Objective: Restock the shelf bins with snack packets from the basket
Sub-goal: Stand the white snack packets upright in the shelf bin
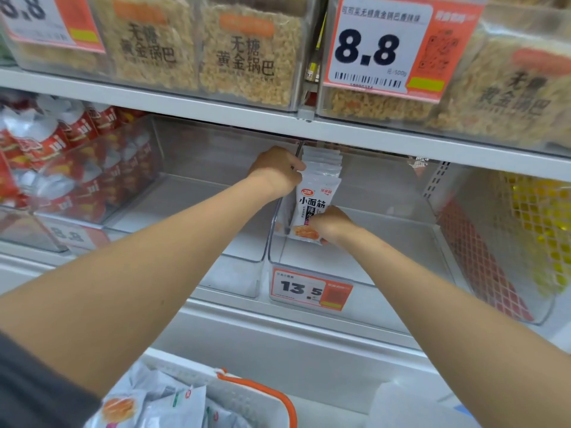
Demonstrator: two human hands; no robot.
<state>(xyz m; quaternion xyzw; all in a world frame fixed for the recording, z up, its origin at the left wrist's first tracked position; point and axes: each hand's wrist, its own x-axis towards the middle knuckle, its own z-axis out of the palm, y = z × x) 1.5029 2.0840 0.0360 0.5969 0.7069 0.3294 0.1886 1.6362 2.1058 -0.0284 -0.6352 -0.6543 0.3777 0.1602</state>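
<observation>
A row of several white snack packets (318,193) stands upright along the left wall of a clear shelf bin (364,264) tagged 13.5. My left hand (276,171) reaches over the bin wall and grips the back of the row near the top. My right hand (332,225) holds the lower edge of the front packet, fingers curled around it. At the bottom left, a white basket (256,396) with an orange handle holds more white packets (148,403).
Left of the tagged bin stands another clear bin (197,211), and beyond it a bin of red and white packets (61,168). A red mesh bin (506,254) with yellow items stands at the right. The shelf above carries bins of rice crackers (247,57).
</observation>
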